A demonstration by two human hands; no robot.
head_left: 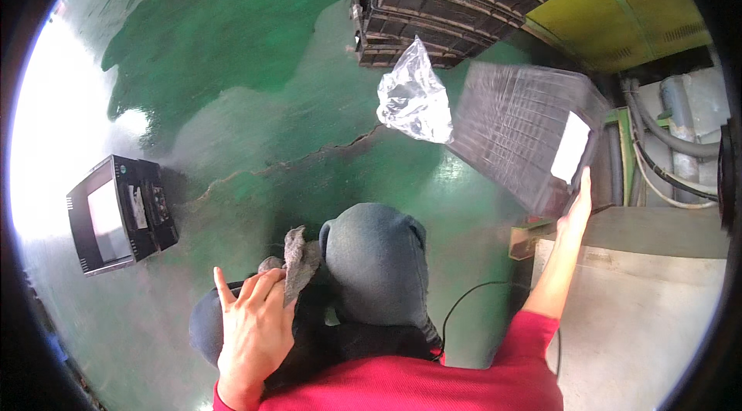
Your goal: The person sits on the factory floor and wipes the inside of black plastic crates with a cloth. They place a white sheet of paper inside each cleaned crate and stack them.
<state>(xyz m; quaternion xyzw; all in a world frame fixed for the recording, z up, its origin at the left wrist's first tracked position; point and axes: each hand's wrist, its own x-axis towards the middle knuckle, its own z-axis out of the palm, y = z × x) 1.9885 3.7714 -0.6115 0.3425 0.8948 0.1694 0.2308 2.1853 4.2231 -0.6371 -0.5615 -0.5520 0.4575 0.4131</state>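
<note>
My right hand (576, 206), at the end of an outstretched arm, grips the near edge of a dark plastic crate (514, 129). The crate is tilted and blurred by motion, and a white label (570, 146) shows near my fingers. Next to its far left edge is a crumpled clear plastic bag (416, 98); whether the two touch I cannot tell. Over my left knee, my left hand (257, 318) is closed on a crumpled grey cloth (300, 262), with one finger sticking out. My knees (375, 256) are bent below me.
Large black crates (448, 5) are stacked at the far side. On the green floor (255, 202) at left stands a black box-shaped bin (116, 214). A pale machine block (634, 295) with pipes and cables (680, 133) borders the right; a thin black cable (464, 295) runs beside my knee.
</note>
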